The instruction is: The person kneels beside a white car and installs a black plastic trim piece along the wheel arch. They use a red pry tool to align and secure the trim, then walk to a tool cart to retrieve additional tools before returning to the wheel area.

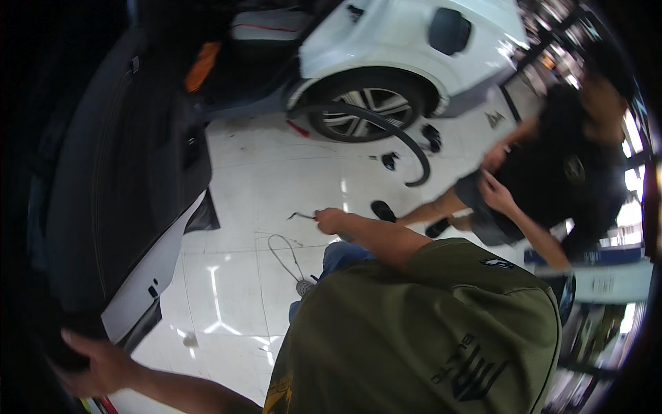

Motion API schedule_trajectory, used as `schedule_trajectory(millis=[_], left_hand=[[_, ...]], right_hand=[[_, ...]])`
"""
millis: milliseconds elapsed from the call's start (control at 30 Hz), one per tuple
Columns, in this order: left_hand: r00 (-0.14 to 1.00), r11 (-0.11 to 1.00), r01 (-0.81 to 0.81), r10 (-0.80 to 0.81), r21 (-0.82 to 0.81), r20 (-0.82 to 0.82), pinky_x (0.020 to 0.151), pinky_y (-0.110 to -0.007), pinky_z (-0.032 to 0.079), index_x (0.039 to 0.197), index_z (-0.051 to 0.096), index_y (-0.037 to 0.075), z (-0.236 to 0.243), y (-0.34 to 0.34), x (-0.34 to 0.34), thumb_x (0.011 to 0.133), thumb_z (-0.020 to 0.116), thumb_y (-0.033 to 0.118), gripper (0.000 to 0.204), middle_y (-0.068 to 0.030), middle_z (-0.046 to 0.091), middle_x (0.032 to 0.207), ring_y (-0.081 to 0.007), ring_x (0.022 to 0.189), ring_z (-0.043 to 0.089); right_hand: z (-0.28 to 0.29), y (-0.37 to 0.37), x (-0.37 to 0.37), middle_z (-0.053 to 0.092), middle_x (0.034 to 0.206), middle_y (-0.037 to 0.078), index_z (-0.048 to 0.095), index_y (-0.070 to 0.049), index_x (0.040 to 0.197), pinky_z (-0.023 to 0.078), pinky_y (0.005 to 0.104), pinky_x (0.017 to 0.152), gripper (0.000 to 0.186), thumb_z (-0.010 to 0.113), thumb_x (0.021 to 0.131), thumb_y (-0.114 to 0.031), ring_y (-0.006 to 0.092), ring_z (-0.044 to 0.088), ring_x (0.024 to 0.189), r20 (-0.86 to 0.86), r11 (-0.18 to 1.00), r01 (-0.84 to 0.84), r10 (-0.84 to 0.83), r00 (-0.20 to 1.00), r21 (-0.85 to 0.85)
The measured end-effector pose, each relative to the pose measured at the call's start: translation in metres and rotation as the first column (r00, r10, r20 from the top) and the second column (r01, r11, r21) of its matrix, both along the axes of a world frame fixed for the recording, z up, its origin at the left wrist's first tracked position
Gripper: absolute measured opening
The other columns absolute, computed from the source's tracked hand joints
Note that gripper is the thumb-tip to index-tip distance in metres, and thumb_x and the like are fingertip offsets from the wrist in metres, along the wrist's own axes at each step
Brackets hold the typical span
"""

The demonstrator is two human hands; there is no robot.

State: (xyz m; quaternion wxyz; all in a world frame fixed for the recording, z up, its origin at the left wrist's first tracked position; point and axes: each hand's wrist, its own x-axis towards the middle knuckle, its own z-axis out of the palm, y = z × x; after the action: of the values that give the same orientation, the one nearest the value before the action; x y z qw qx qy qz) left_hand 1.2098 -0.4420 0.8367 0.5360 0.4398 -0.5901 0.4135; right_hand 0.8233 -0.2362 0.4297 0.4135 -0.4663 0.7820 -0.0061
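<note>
My right hand (329, 219) is closed round the handle of a thin dark hand tool (301, 215) with a bent, hook-like tip, held out over the floor. At the lower left, my left hand (100, 369) is at the end of an open car door (131, 172), thumb spread away from the fingers. The fingertips fade into shadow, so firm contact with the door cannot be made out. Black trim lines the door's inner side, and its edge is white.
A white car with its rear wheel (365, 110) stands ahead. A curved black trim strip (417, 155) hangs out by the wheel, near small black parts (390, 161) on the floor. A looped cord (279, 255) lies near my feet. Another person (552, 159) stands close at the right.
</note>
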Motion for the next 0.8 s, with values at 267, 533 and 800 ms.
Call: schedule_trajectory(millis=[267,533,800], left_hand=[[0.993,0.973,0.059,-0.035,0.222,-0.110,0.079,-0.036,0.054,0.127,0.049,0.008,-0.018,0.023,0.044,0.085,0.058,0.054,0.064,-0.0161,0.059,0.115,-0.0289,0.099,0.062],[0.910,0.896,0.395,-0.351,0.203,-0.222,0.086,-0.037,0.050,0.129,0.049,0.005,0.002,0.052,0.011,0.090,0.058,0.038,0.052,-0.0210,0.056,0.119,-0.0323,0.108,0.058],[0.908,0.875,0.410,-0.365,0.259,-0.204,0.090,-0.042,0.045,0.129,0.048,0.003,0.004,0.054,0.015,0.090,0.055,0.040,0.054,-0.0227,0.054,0.122,-0.0379,0.109,0.055]], right_hand=[[0.008,0.129,0.095,0.063,0.102,0.021,0.053,-0.004,0.114,0.048,0.0455,0.082,0.035,0.048,0.084,-0.021,0.0371,0.060,0.098,0.028,0.989,0.105,-0.109,0.994,0.108],[-0.022,0.312,0.100,0.062,0.103,0.024,0.056,0.000,0.106,0.047,0.0457,0.085,0.034,0.049,0.081,-0.022,0.0390,0.060,0.098,-0.111,0.874,0.433,-0.418,0.901,0.220],[-0.033,0.368,0.128,0.063,0.102,0.024,0.057,-0.001,0.110,0.048,0.0426,0.083,0.037,0.048,0.080,-0.021,0.0374,0.061,0.096,-0.006,0.826,0.561,-0.561,0.828,0.061]])
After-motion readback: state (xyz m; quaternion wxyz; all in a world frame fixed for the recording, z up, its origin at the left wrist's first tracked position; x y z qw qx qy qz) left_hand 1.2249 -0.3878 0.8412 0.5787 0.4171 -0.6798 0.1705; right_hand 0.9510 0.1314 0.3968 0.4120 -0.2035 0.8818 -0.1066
